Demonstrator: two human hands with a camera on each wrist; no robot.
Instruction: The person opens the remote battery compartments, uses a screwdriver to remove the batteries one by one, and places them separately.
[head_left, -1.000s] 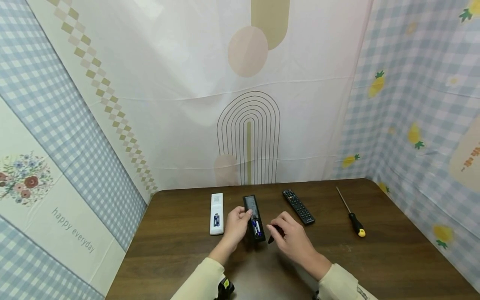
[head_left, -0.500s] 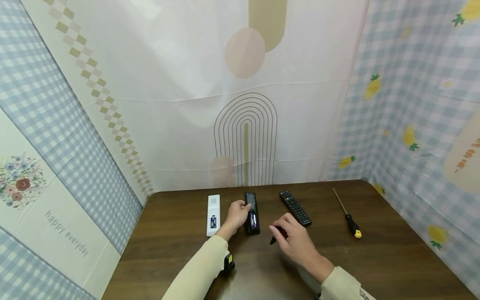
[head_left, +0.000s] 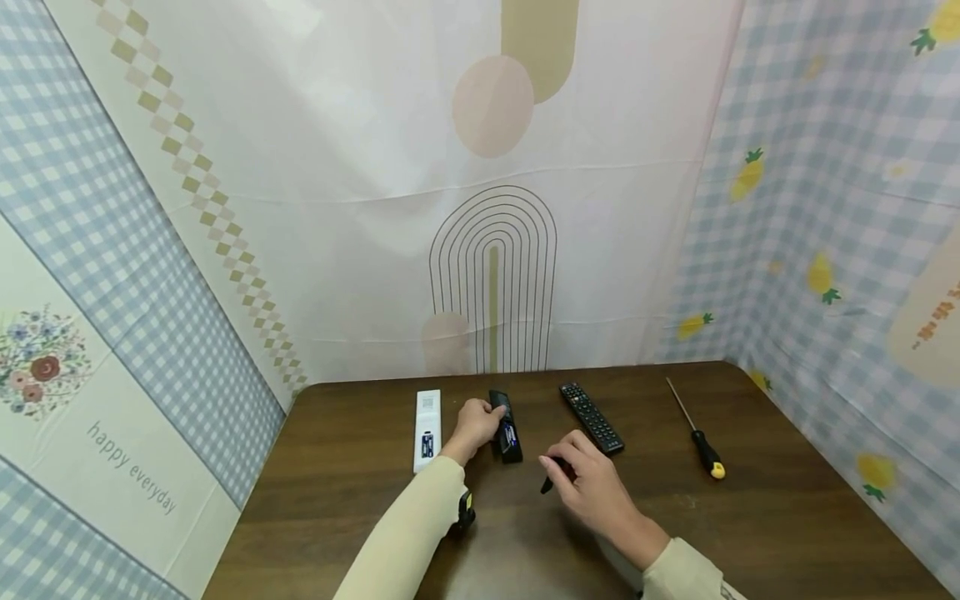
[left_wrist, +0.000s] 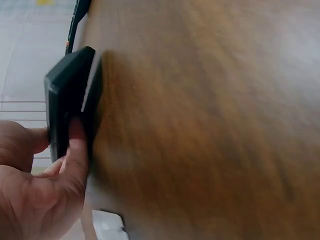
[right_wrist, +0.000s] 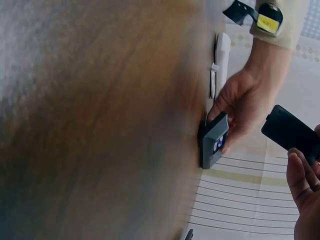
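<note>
In the head view my left hand [head_left: 477, 425] grips the black remote [head_left: 509, 437] by its left side, thumb on its upper face. Batteries show in the open compartment at the remote's near end. The left wrist view shows this remote [left_wrist: 67, 90] tilted, one long edge off the wood, fingers beneath it. My right hand [head_left: 592, 483] is held to the right of that remote, apart from it, pinching a small black cover [head_left: 557, 475]. The right wrist view shows the cover [right_wrist: 290, 131] as a flat dark piece between thumb and fingers.
Left of the black remote lies a white remote [head_left: 428, 421] with batteries exposed. Another black remote [head_left: 592, 417], buttons up, lies to the right. Beyond it is a screwdriver [head_left: 707, 450] with a black and yellow handle. Patterned cloth [head_left: 360, 275] hangs behind the wooden table [head_left: 330, 500].
The black remote, in my left hand, has moved away from me, apart from my right hand, and has since tilted onto one side. My right hand still pinches the cover, almost unmoved.
</note>
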